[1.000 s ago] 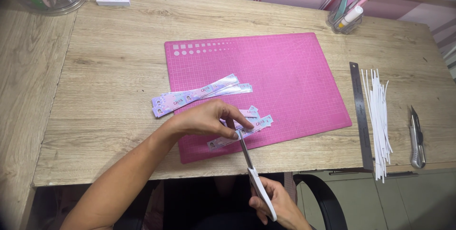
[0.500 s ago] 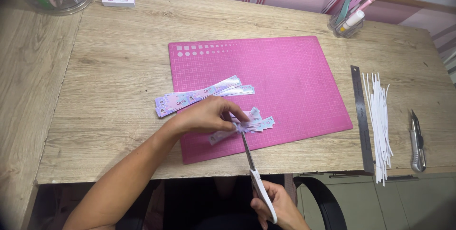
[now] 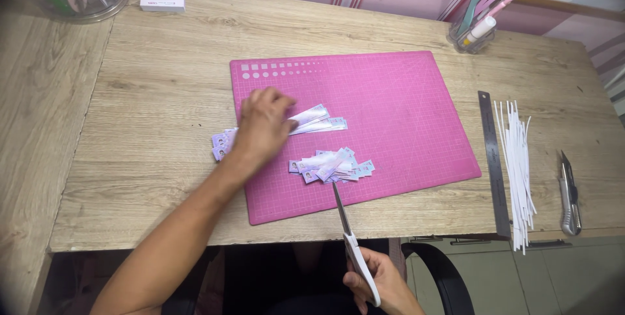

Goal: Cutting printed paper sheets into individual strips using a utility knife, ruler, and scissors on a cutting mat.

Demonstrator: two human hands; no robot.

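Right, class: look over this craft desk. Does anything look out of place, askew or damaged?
Little stands out. The pink cutting mat lies slightly askew to the table edge, and the cut paper pieces sit in a loose heap. The scissors in the right hand are shut. Nothing looks spilled or damaged.

the left hand [image 3: 263, 126] covers the middle of the long printed strips [image 3: 319, 120], so their full length is hidden. the right hand [image 3: 381, 286] is cut off by the bottom edge. the prints on the small cut pieces [image 3: 332, 165] are too small to tell.
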